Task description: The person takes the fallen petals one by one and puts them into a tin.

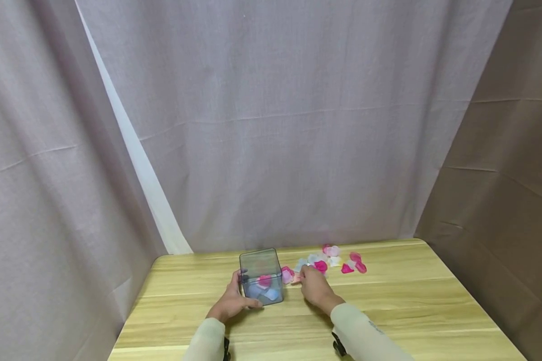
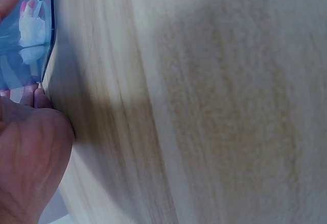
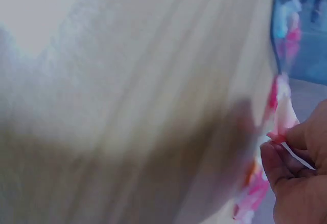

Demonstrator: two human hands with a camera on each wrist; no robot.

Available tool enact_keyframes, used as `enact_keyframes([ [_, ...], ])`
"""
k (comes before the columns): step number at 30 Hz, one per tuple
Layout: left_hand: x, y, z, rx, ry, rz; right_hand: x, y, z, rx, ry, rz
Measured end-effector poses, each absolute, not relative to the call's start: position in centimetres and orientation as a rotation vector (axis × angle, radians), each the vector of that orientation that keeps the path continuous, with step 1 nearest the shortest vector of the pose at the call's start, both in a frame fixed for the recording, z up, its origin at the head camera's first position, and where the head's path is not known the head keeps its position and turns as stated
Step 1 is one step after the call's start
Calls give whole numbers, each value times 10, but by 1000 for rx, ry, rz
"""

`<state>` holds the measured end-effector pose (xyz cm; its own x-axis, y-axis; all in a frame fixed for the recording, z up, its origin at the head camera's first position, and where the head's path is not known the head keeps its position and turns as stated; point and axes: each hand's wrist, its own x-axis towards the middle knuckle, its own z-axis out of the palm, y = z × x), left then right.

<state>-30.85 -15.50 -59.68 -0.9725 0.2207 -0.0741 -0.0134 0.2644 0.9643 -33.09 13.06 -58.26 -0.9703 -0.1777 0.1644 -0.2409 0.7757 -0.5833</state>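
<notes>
A see-through blue-grey plastic box (image 1: 258, 261) stands on the wooden table, with pink, white and pale blue petals (image 1: 264, 282) inside. My left hand (image 1: 232, 302) grips it from its left side, thumb at the near lower edge and fingers behind. In the left wrist view the palm (image 2: 36, 152) lies low beside the box wall. Just right of the box, my right hand (image 1: 317, 290) pinches a pale pink petal (image 3: 285, 120) between thumb and fingertips. Close to that hand lie loose petals, among them a deep pink one (image 1: 320, 266) and a pale blue one (image 1: 300, 264).
More petals lie farther right on the table (image 1: 415, 301), including a deep pink group (image 1: 360, 266) and a pale pink one (image 1: 332, 251) near the back edge. Grey curtains (image 1: 298, 150) hang behind the table and on both sides.
</notes>
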Motion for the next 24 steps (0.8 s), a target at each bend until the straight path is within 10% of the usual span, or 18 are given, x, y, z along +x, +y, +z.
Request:
enact_keyframes([
  [24,-307,-155,-597,193,2308,1790,-304,139,-522,307,-2480,984],
])
